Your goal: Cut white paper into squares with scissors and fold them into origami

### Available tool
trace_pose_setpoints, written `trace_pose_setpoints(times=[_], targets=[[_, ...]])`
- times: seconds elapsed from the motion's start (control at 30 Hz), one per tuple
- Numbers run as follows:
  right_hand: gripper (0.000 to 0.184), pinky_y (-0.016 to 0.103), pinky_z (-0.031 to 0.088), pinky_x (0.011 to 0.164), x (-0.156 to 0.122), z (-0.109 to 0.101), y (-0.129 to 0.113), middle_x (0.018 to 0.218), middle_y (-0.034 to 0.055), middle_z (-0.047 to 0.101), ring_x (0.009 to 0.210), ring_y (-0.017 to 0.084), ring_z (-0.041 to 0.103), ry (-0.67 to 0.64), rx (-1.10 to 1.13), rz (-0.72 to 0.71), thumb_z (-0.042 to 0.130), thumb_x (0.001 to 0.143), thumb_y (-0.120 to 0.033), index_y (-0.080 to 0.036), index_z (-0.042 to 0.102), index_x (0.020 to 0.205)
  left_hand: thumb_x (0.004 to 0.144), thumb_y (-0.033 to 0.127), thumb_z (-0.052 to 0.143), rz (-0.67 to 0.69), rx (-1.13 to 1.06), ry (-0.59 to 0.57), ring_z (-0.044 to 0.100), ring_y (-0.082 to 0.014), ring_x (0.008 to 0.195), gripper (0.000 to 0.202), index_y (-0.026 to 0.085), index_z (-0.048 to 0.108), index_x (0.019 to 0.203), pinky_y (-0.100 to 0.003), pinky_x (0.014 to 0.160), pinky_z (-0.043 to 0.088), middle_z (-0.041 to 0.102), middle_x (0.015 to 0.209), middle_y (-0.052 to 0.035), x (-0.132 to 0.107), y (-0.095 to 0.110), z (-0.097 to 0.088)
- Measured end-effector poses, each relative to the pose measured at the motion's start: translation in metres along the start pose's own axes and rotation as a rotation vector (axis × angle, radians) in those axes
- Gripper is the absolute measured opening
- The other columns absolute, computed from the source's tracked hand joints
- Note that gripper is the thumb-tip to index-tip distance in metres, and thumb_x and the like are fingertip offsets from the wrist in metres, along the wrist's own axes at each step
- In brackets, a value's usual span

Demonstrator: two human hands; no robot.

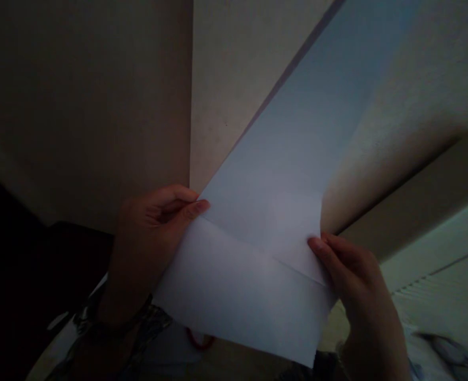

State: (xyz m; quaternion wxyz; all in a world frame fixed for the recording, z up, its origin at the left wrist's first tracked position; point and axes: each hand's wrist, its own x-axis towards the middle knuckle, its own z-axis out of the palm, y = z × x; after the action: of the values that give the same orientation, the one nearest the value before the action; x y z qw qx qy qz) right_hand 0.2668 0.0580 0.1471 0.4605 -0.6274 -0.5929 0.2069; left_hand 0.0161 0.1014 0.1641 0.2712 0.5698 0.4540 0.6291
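Note:
A long sheet of white paper (281,169) is held up slantwise, running from the lower middle to the top right. A crease crosses its lower part from one side to the other, near both thumbs. My left hand (158,227) pinches the left edge between thumb and fingers, at the crease's left end. On the opposite edge my right hand (349,270) pinches the paper just above the crease's right end. Below the crease the lower section hangs toward me. The paper's upper end runs out of view.
Behind the paper stand pale walls (226,79) meeting in a corner, with a light ledge (436,233) at the right. Under the paper's lower edge a red ring-shaped piece (200,341) shows in part. The lower left is very dark.

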Motion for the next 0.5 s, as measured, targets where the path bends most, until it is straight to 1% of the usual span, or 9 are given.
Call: trace_pose_setpoints(times=[0.07, 0.13, 0.27, 0.33, 0.43, 0.5], targets=[[0.042, 0.023, 0.031, 0.041, -0.0004, 0.0008, -0.0005, 0.049, -0.0024, 0.05, 0.047, 0.013, 0.047, 0.018, 0.023, 0.004, 0.06, 0.081, -0.053, -0.021, 0.054, 0.053, 0.068, 0.017, 0.068, 0.006, 0.007, 0.01, 0.058, -0.0068, 0.048, 0.01, 0.019, 0.067, 0.058, -0.012, 0.044, 0.041, 0.067, 0.054, 0.0076, -0.0001, 0.0006, -0.0001], [0.04, 0.023, 0.032, 0.042, -0.0007, 0.0005, -0.0018, 0.049, -0.0024, 0.052, 0.047, 0.013, 0.047, 0.023, 0.064, -0.013, 0.062, 0.08, -0.051, -0.021, 0.057, 0.053, 0.069, 0.018, 0.068, 0.0, 0.026, 0.041, 0.057, -0.0069, 0.048, 0.01, 0.019, 0.067, 0.06, -0.013, 0.044, 0.04, 0.067, 0.054, 0.0075, -0.0007, 0.001, -0.0006], [0.025, 0.024, 0.041, 0.047, -0.0011, -0.0028, -0.0047, 0.06, 0.0008, 0.066, 0.055, 0.017, 0.058, -0.06, 0.186, -0.028, 0.069, 0.075, -0.045, -0.023, 0.07, 0.066, 0.069, 0.019, 0.069, -0.02, 0.032, 0.154, 0.052, -0.0059, 0.046, 0.009, 0.019, 0.065, 0.061, -0.014, 0.042, 0.036, 0.065, 0.053, 0.0084, -0.0019, -0.0006, -0.0021], [0.02, 0.025, 0.043, 0.047, -0.0018, -0.0044, -0.0052, 0.06, 0.0016, 0.068, 0.054, 0.018, 0.059, -0.075, 0.234, -0.013, 0.072, 0.072, -0.042, -0.023, 0.073, 0.067, 0.069, 0.02, 0.07, -0.032, 0.035, 0.18, 0.05, -0.0058, 0.044, 0.01, 0.019, 0.065, 0.061, -0.015, 0.04, 0.034, 0.064, 0.052, 0.0084, -0.0017, -0.002, -0.0028], [0.018, 0.024, 0.038, 0.041, -0.0045, -0.0051, -0.0049, 0.053, 0.0006, 0.065, 0.047, 0.016, 0.056, -0.006, 0.29, 0.041, 0.074, 0.07, -0.04, -0.023, 0.072, 0.064, 0.068, 0.018, 0.07, -0.036, 0.03, 0.185, 0.049, -0.0056, 0.043, 0.009, 0.019, 0.066, 0.06, -0.015, 0.038, 0.032, 0.064, 0.05, 0.0085, -0.001, -0.0028, -0.003], [0.017, 0.023, 0.035, 0.038, -0.0072, -0.0044, -0.0051, 0.05, 0.0, 0.063, 0.044, 0.015, 0.053, 0.04, 0.329, 0.064, 0.075, 0.071, -0.04, -0.023, 0.073, 0.065, 0.068, 0.017, 0.071, -0.016, 0.004, 0.19, 0.052, -0.0053, 0.044, 0.009, 0.019, 0.067, 0.06, -0.013, 0.039, 0.033, 0.065, 0.051, 0.0087, -0.0013, -0.0025, -0.0024]])
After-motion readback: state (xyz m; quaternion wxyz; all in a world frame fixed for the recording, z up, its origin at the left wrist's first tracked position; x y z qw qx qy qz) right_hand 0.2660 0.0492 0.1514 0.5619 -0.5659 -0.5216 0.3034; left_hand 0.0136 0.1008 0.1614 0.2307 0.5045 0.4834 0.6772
